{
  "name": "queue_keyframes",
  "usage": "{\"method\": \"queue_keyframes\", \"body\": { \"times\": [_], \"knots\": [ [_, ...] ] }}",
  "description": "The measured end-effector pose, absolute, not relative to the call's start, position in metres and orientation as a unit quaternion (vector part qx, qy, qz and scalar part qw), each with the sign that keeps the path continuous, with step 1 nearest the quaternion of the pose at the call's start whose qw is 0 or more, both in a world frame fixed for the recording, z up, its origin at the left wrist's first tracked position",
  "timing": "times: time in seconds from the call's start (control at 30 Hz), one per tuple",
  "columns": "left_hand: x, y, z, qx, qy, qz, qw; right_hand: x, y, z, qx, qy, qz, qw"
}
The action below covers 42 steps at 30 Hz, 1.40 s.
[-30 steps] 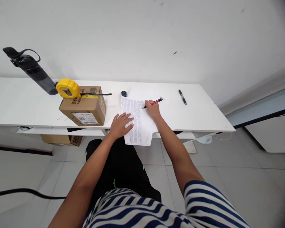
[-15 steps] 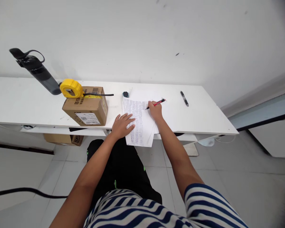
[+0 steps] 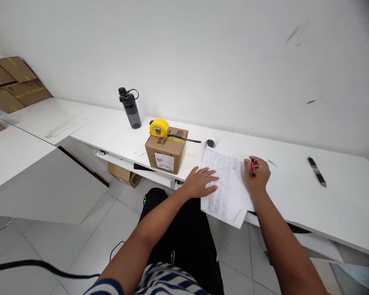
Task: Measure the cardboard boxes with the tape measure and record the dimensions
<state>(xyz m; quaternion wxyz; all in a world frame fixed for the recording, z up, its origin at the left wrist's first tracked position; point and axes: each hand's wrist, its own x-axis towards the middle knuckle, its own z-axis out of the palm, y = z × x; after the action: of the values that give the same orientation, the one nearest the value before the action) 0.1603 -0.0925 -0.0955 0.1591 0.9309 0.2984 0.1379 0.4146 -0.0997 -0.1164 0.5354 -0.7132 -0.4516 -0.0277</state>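
A sheet of paper covered in rows of small handwriting lies on the white desk, its lower end hanging past the front edge. My left hand rests flat on its left side, fingers spread. In my right hand is a red and black pen, gripped in closed fingers at the paper's right side. The pen's tip is hidden behind the hand. Just beyond the sheet's top edge sits a small dark round-faced object, perhaps a watch.
Left of the paper stands a cardboard box with a yellow tape measure and black strap on top. A dark bottle stands behind it. A black pen lies at right. Several cartons are stacked far left.
The view has swung left, bringing the stacked cartons into sight. My right hand has turned, so the pen now points more toward me. My left hand stays flat on the paper.
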Motion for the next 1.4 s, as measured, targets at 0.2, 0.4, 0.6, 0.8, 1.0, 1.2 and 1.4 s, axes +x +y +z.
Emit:
{"method": "queue_keyframes", "body": {
  "times": [0.2,0.4,0.6,0.8,1.0,1.2,1.4],
  "knots": [
    [0.161,-0.088,-0.098,0.929,0.288,0.148,0.177,0.418,-0.092,-0.125,-0.792,-0.435,-0.005,0.427],
    [0.137,-0.115,-0.07,0.86,0.249,0.391,0.215,0.392,-0.091,-0.096,-0.79,-0.496,-0.068,0.355],
    [0.054,-0.104,-0.006,0.643,0.379,0.659,0.099,0.308,-0.074,-0.012,-0.591,-0.62,0.02,0.516],
    [0.013,-0.02,0.007,0.58,0.465,0.594,0.307,0.195,-0.021,0.071,-0.473,-0.766,0.107,0.422],
    [0.014,-0.007,-0.008,0.565,0.381,0.586,0.439,0.159,0.012,0.074,-0.454,-0.826,0.103,0.317],
    [0.014,-0.009,-0.009,0.565,0.361,0.596,0.442,0.163,0.012,0.072,-0.44,-0.837,0.093,0.311],
    [0.016,-0.005,-0.008,0.553,0.4,0.605,0.41,0.173,0.015,0.071,-0.426,-0.85,0.085,0.299]
  ]
}}
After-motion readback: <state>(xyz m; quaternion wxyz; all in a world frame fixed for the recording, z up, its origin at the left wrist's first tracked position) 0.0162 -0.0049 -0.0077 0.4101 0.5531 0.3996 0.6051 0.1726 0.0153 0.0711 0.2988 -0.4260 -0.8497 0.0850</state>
